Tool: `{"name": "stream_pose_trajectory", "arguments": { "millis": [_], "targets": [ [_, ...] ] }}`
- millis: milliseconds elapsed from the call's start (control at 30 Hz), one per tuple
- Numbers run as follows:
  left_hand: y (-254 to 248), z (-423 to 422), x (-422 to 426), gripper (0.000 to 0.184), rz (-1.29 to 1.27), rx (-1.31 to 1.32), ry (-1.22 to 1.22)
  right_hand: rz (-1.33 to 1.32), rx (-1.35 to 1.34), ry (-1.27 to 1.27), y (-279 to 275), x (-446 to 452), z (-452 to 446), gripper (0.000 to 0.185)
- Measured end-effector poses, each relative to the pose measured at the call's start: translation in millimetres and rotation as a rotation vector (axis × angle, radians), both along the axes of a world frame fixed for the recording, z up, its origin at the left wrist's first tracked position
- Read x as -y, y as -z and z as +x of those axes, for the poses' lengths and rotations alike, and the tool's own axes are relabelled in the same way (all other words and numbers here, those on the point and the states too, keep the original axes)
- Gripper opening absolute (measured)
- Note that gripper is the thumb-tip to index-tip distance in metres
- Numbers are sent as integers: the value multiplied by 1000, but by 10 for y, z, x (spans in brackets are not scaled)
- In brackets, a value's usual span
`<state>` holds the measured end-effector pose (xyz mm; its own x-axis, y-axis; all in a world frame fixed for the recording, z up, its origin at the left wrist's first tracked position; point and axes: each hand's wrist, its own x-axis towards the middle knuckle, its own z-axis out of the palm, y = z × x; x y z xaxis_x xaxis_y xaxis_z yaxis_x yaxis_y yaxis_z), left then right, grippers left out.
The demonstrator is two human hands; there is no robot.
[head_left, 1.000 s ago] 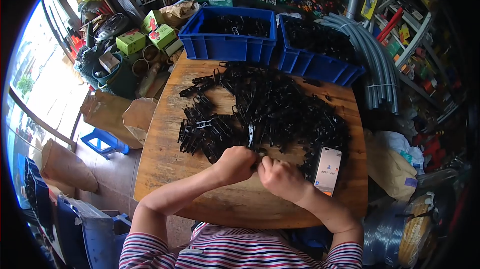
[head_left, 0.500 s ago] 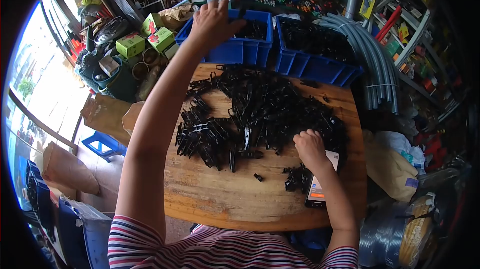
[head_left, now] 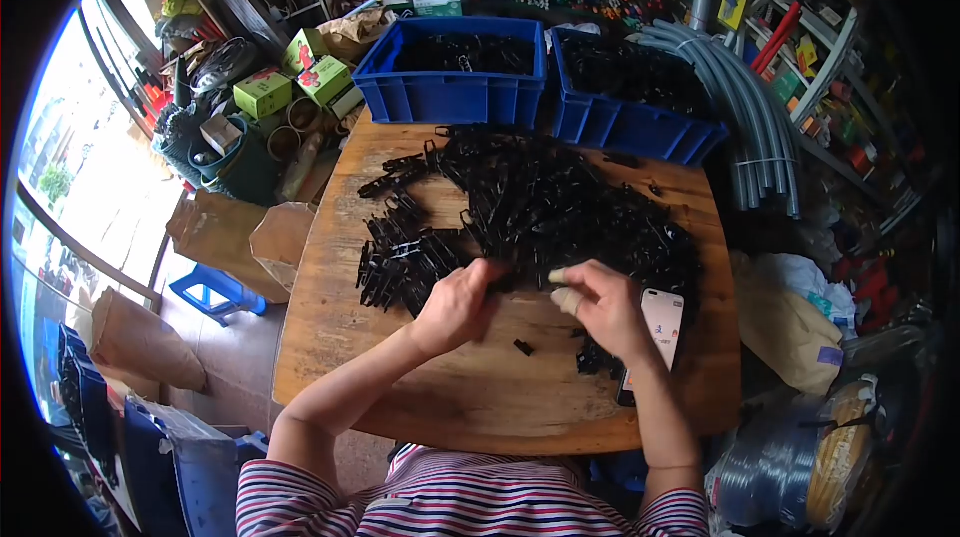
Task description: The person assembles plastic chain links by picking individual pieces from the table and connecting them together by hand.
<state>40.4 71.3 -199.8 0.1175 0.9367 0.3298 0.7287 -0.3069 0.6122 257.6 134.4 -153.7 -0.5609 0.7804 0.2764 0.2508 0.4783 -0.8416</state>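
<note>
Black plastic parts [head_left: 560,197] lie in a large heap on the wooden table [head_left: 480,387]. My left hand [head_left: 455,307] is at the heap's near edge, its fingers blurred and bent around something dark that I cannot make out. To its right, my right hand [head_left: 600,302] is raised with thumb and forefinger apart; its fingertips look covered, and nothing shows between them. One small black piece [head_left: 523,347] lies alone on the wood below the hands. The phone [head_left: 662,322], its screen lit, rests beside my right wrist, partly behind the forearm.
Two blue bins [head_left: 455,97] [head_left: 635,127] filled with black parts stand at the table's far edge. Grey hoses [head_left: 745,107] hang at the right. Paper sacks [head_left: 225,237] and a blue stool [head_left: 215,292] are on the left.
My left hand has come back from above the left blue bin to the heap's near edge. My right hand has shifted slightly left and down, and its fingers have spread.
</note>
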Motion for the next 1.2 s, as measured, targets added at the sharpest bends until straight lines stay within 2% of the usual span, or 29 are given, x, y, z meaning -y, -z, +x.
{"name": "stream_pose_trajectory", "arguments": {
  "millis": [100, 133, 200, 233, 333, 467, 767, 967, 1200],
  "targets": [
    [-29, -37, 52, 35, -59, 253, -67, -81, -201, 2, 137, 133, -117, 21],
    [-67, -21, 81, 33, -105, 277, -65, -161, -243, 10, 159, 178, -153, 20],
    [-161, 40, 112, 29, -191, 324, -66, -108, -262, -11, 175, 239, -207, 21],
    [-129, 49, 112, 28, -54, 324, -41, -81, -275, -24, 180, 259, -236, 21],
    [-141, 51, 149, 28, -85, 260, -15, -148, -276, -50, 121, 348, -277, 21],
    [-88, 72, 159, 28, 18, 102, -14, 33, -212, 11, 98, 395, -298, 21],
    [-60, 109, 179, 28, 8, 39, 1, 74, -153, 31, 135, 378, -251, 19],
    [-31, 106, 167, 28, 29, -14, 12, 39, -51, -15, 86, 377, -206, 19],
    [-91, 54, 236, 23, 34, -178, 90, 138, 56, -135, 155, 403, -172, 20]
  ]
}}
